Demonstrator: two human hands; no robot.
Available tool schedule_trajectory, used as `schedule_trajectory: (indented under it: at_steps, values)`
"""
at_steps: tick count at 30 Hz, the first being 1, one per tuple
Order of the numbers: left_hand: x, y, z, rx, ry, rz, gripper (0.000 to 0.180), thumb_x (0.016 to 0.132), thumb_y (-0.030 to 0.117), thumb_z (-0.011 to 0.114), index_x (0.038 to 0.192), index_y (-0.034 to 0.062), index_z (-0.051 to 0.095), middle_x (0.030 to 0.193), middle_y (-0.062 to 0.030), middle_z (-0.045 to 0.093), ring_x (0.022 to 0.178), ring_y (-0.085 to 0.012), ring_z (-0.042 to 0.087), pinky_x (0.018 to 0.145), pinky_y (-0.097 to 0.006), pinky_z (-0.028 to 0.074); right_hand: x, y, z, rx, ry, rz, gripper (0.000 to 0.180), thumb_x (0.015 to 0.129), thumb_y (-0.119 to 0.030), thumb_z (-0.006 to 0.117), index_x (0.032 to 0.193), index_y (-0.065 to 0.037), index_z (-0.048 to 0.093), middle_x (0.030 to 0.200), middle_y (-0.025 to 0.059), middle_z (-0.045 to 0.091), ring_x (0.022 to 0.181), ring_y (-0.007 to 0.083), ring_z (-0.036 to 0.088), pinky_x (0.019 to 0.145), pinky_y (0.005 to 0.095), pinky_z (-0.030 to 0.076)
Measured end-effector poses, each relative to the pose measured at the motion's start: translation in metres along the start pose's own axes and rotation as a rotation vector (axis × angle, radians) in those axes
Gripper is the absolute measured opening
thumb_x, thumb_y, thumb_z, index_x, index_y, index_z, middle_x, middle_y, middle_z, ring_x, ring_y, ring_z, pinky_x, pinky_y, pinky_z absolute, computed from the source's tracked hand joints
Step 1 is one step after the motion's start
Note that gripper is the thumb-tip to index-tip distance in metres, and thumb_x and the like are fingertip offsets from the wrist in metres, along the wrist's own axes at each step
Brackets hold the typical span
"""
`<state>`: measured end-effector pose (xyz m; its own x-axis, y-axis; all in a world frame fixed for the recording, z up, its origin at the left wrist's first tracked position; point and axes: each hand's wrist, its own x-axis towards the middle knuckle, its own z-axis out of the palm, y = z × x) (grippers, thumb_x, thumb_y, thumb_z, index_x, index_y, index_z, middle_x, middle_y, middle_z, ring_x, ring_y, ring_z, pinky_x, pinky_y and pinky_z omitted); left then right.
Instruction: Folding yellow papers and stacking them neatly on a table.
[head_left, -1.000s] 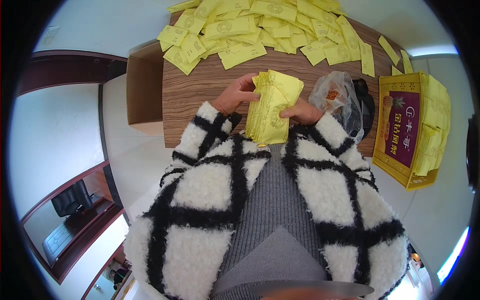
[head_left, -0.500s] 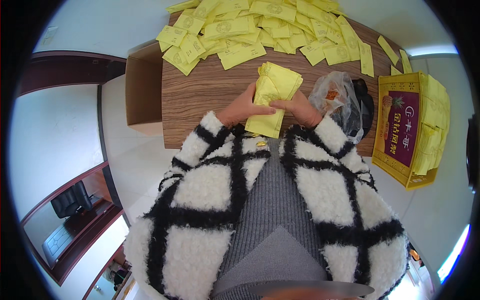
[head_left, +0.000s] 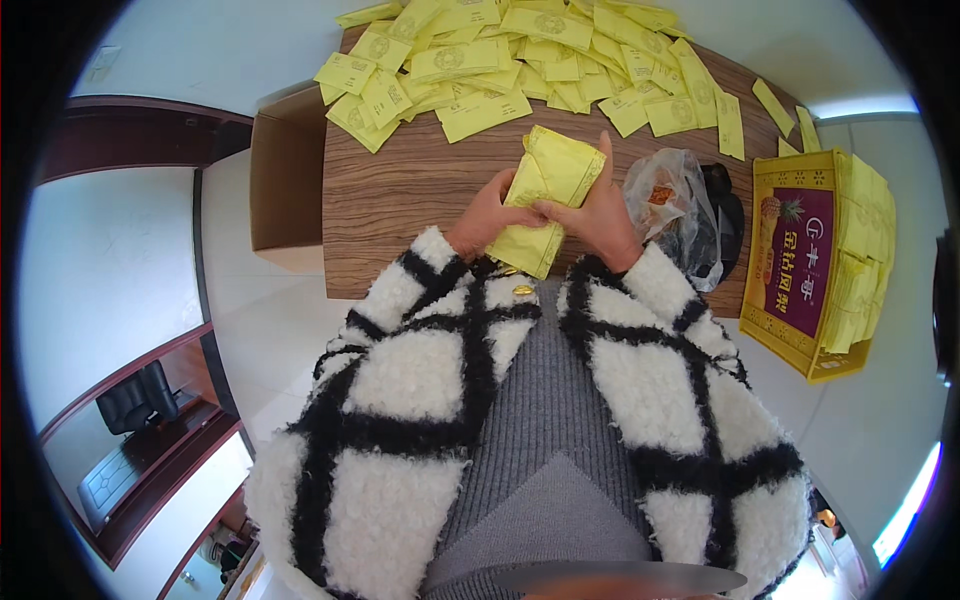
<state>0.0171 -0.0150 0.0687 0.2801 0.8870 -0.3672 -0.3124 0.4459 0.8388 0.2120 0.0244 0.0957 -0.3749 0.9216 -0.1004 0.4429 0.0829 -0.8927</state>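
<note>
Right hand (head_left: 606, 218) shifted, finger (head_left: 605, 150) raised | left hand (head_left: 488, 214), right hand grasping yellow packets (head_left: 562, 172) | lettered purple crate label (head_left: 803, 262)

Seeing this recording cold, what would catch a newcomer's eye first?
First, the heap of yellow packets across the far side of the wooden table. Next, the yellow bundle between the left hand and right hand, just above centre. Then a yellow crate at right, holding similar yellow stacks.

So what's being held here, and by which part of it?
A stack of yellow packets: the left hand grips its left side, the right hand its right side, thumbs across its middle.
</note>
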Motion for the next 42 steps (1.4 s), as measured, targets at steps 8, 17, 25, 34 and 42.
schedule_trajectory:
  at_steps: [8, 17, 25, 34, 42]
  values:
    - [-0.005, 0.004, 0.006, -0.128, 0.066, 0.040, 0.066, 0.071, -0.001, 0.076, 0.130, -0.0020, 0.046, 0.117, -0.0107, 0.061, 0.105, -0.0197, 0.063, 0.092, -0.033, 0.051, -0.001, 0.004, -0.002, -0.036, 0.022, -0.229, 0.104, 0.084, -0.032, 0.073, 0.150, 0.006, 0.002, 0.110, 0.0269, 0.065, 0.095, 0.0388, 0.068, 0.080, 0.0394, 0.054]
    - [-0.008, 0.010, -0.007, -0.330, 0.021, -0.045, 0.057, 0.077, -0.001, 0.067, 0.129, -0.0036, 0.046, 0.117, -0.0160, 0.063, 0.103, -0.0229, 0.065, 0.089, -0.035, 0.055, -0.012, -0.002, -0.004, 0.030, 0.063, -0.269, 0.073, 0.087, -0.019, 0.069, 0.147, -0.001, 0.030, 0.080, 0.0135, 0.068, 0.067, 0.0276, 0.067, 0.062, 0.0336, 0.052]
    - [-0.008, 0.000, -0.012, 0.051, 0.175, 0.135, 0.064, 0.070, 0.004, 0.079, 0.125, -0.0033, 0.047, 0.114, -0.0121, 0.061, 0.103, -0.0179, 0.061, 0.088, -0.032, 0.052, -0.014, -0.018, 0.004, -0.087, 0.062, -0.551, 0.040, 0.078, -0.012, 0.076, 0.116, -0.004, 0.064, 0.087, 0.0101, 0.067, 0.070, 0.0229, 0.065, 0.065, 0.0318, 0.052]
    - [-0.007, 0.007, -0.016, 0.818, 0.408, 0.371, 0.074, 0.065, 0.030, 0.086, 0.124, 0.0047, 0.048, 0.104, -0.0139, 0.065, 0.096, -0.0279, 0.065, 0.081, -0.038, 0.052, -0.011, -0.050, 0.005, -0.163, -0.063, -0.644, 0.049, 0.076, -0.020, 0.075, 0.119, -0.003, 0.060, 0.115, 0.0164, 0.063, 0.103, 0.0323, 0.061, 0.089, 0.0387, 0.048]
    - [-0.002, 0.015, -0.013, 1.115, 0.516, 0.445, 0.062, 0.067, 0.032, 0.083, 0.116, 0.0089, 0.054, 0.100, -0.0156, 0.066, 0.091, -0.0369, 0.064, 0.076, -0.045, 0.051, 0.005, -0.049, 0.017, -0.125, -0.266, -0.623, 0.045, 0.081, -0.020, 0.071, 0.123, -0.006, 0.059, 0.122, 0.0155, 0.060, 0.108, 0.0333, 0.060, 0.093, 0.0378, 0.048]
